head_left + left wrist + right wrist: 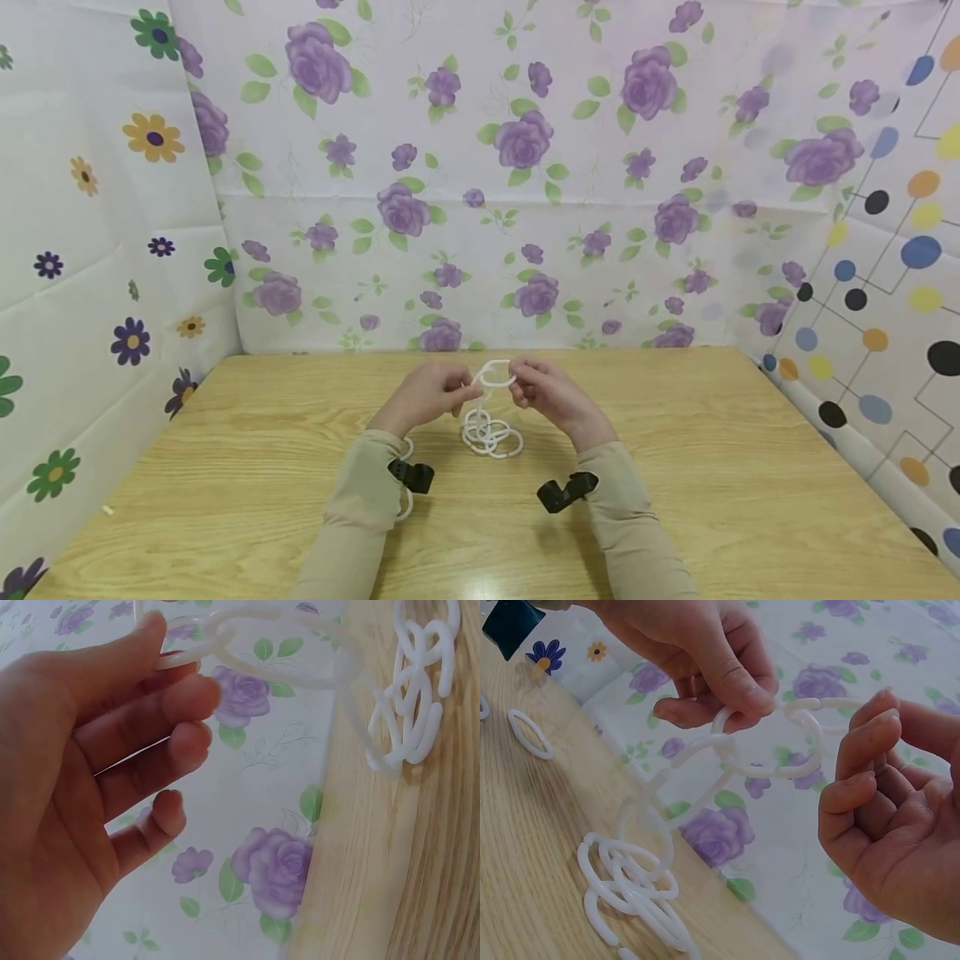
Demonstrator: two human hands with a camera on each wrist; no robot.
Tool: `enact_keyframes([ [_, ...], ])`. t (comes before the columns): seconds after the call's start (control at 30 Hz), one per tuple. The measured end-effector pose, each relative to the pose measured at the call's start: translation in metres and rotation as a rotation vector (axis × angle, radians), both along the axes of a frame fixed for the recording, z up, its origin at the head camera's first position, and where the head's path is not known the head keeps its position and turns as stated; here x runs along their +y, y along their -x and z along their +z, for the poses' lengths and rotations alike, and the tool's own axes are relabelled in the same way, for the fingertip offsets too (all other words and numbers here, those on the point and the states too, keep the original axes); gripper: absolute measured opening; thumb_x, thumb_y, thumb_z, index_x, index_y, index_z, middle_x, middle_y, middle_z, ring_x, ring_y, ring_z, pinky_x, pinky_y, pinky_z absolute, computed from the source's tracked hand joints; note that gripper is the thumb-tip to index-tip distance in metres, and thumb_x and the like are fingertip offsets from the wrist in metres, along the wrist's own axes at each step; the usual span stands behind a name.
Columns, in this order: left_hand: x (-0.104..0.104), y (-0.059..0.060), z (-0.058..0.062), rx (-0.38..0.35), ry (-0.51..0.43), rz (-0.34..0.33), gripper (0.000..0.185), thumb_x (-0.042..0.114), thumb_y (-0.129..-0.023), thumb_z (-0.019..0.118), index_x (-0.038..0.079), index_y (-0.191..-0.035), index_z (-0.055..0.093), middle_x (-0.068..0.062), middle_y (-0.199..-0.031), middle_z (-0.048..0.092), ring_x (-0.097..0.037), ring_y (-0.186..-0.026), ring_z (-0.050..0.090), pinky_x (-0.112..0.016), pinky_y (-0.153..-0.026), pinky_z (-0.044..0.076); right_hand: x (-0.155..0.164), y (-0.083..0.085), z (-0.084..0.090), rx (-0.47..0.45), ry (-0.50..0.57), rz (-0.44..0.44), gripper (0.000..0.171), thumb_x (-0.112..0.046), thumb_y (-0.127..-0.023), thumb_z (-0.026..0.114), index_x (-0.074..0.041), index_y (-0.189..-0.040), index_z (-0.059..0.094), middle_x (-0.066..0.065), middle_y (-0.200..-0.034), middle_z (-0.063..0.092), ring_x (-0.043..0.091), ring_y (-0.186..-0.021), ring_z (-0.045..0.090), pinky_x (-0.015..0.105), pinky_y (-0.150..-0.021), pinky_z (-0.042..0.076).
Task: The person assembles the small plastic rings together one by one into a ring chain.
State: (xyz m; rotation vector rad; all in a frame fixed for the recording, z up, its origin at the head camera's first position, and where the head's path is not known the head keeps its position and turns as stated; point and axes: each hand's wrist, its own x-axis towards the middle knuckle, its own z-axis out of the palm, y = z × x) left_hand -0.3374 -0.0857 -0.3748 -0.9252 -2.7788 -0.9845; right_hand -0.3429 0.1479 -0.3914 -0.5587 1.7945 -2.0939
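Tan wooden table [750, 483], far edge: your left hand [431, 390] and right hand [553, 396] pinch joined white plastic oval links [776, 772]. At least 2 loose links [532, 727] remain.

Head view: bright, glare on near table [482, 582]. Right wrist view: dimmer, hanging links [658, 784] blurred.

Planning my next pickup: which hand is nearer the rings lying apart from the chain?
Left. The left hand is just beyond the rings, which show beside its sleeve; the right hand is farther, beyond and to their right.
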Motion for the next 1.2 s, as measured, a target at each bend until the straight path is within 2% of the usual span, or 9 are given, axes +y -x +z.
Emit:
enact_keyframes([
  [0.27,-0.004,-0.001,-0.001,-0.128,0.022,-0.103,0.027,0.032,-0.095,0.062,0.007,-0.086,0.068,-0.007,-0.069,0.067,-0.011,-0.061,0.054,-0.027,-0.063,0.045,-0.002,-0.003,0.003,0.001,0.001,-0.037,0.030,-0.024,-0.104,0.042,-0.017,-0.078,0.053,-0.008,-0.059,0.040,0.006,-0.054,0.036,0.024,-0.061,0.030],
  [0.5,-0.006,-0.002,-0.004,-0.230,0.032,-0.161,0.024,0.034,-0.092,0.066,0.011,-0.086,0.069,-0.008,-0.079,0.070,-0.030,-0.076,0.066,-0.027,-0.066,0.049,-0.005,-0.004,0.003,0.010,-0.021,-0.027,0.034,-0.024,-0.104,0.044,-0.017,-0.072,0.054,-0.009,-0.056,0.040,0.004,-0.052,0.035,0.024,-0.058,0.030],
  [0.6,-0.006,-0.003,-0.003,-0.273,0.029,-0.166,0.023,0.037,-0.092,0.066,0.015,-0.088,0.069,-0.008,-0.082,0.071,-0.033,-0.080,0.066,-0.029,-0.069,0.050,-0.006,-0.003,0.002,0.028,-0.034,-0.012,0.035,-0.023,-0.103,0.045,-0.017,-0.070,0.053,-0.009,-0.056,0.039,0.004,-0.051,0.034,0.024,-0.058,0.029],
  [0.67,-0.006,-0.004,-0.003,-0.281,0.027,-0.161,0.024,0.039,-0.093,0.063,0.016,-0.093,0.069,-0.008,-0.081,0.070,-0.033,-0.081,0.065,-0.030,-0.071,0.049,-0.007,-0.003,0.002,0.043,-0.052,0.003,0.036,-0.023,-0.103,0.045,-0.017,-0.069,0.053,-0.009,-0.056,0.038,0.004,-0.051,0.034,0.024,-0.058,0.029],
  [0.8,-0.006,-0.004,-0.002,-0.251,0.027,-0.145,0.026,0.040,-0.097,0.057,0.017,-0.101,0.067,-0.006,-0.074,0.067,-0.036,-0.081,0.064,-0.032,-0.072,0.048,-0.008,-0.004,0.001,0.080,-0.113,0.054,0.033,-0.023,-0.103,0.047,-0.014,-0.071,0.052,-0.007,-0.059,0.036,0.006,-0.052,0.032,0.023,-0.057,0.031],
  [0.93,-0.006,-0.005,-0.001,-0.244,0.020,-0.140,0.024,0.040,-0.096,0.058,0.018,-0.102,0.066,-0.008,-0.074,0.067,-0.038,-0.080,0.064,-0.031,-0.071,0.048,-0.009,-0.006,0.001,0.101,-0.189,0.113,0.032,-0.025,-0.102,0.049,-0.012,-0.073,0.050,-0.005,-0.061,0.033,0.008,-0.052,0.028,0.024,-0.058,0.030],
  [1.1,-0.005,-0.007,0.004,-0.243,0.020,-0.182,0.021,0.036,-0.096,0.060,0.018,-0.103,0.066,-0.015,-0.080,0.070,-0.038,-0.077,0.065,-0.030,-0.067,0.049,-0.011,-0.007,0.002,0.134,-0.279,0.148,0.032,-0.027,-0.102,0.050,-0.010,-0.075,0.051,-0.005,-0.060,0.031,0.012,-0.053,0.025,0.025,-0.058,0.031],
  [1.2,-0.001,-0.006,0.008,-0.205,0.026,-0.224,0.022,0.034,-0.097,0.059,0.014,-0.097,0.067,-0.012,-0.079,0.069,-0.027,-0.072,0.063,-0.028,-0.066,0.047,-0.010,-0.008,0.004,0.152,-0.324,0.123,0.031,-0.028,-0.102,0.050,-0.009,-0.077,0.052,-0.004,-0.060,0.034,0.013,-0.053,0.029,0.026,-0.059,0.033],
])
